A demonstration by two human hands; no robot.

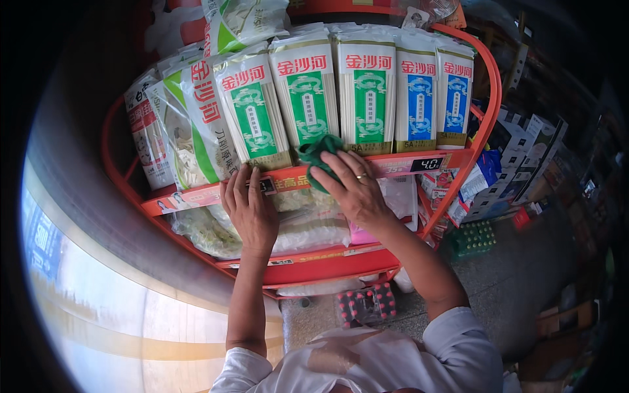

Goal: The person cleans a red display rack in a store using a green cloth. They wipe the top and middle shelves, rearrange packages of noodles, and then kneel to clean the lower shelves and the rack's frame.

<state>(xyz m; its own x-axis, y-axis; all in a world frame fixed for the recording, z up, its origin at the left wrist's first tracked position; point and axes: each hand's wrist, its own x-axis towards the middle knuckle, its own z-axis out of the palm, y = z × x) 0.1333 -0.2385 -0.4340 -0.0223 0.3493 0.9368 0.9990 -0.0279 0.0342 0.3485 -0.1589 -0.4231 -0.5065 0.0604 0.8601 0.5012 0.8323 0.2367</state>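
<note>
My right hand (pixel 361 196), with a ring on one finger, holds a dark green cloth (pixel 322 150) against the front rail of a red metal shelf (pixel 295 179). The cloth also overlaps the bottom of a green-labelled pack of dried noodles (pixel 308 93). To its left, my left hand (pixel 250 209) lies over the same rail, partly covering a small black price tag (pixel 267 185). Its fingertips reach the base of another green-labelled noodle pack (pixel 253 110). The left thumb is hidden, so I cannot tell whether that hand grips the rail.
Blue-labelled noodle packs (pixel 419 98) stand at the right, and wide-noodle bags (pixel 184 132) lean at the left. Clear bags (pixel 309 233) fill the tier below. A shrink-wrapped pack of red-capped bottles (pixel 366 302) sits on the floor. Stacked cartons (pixel 516 152) stand to the right.
</note>
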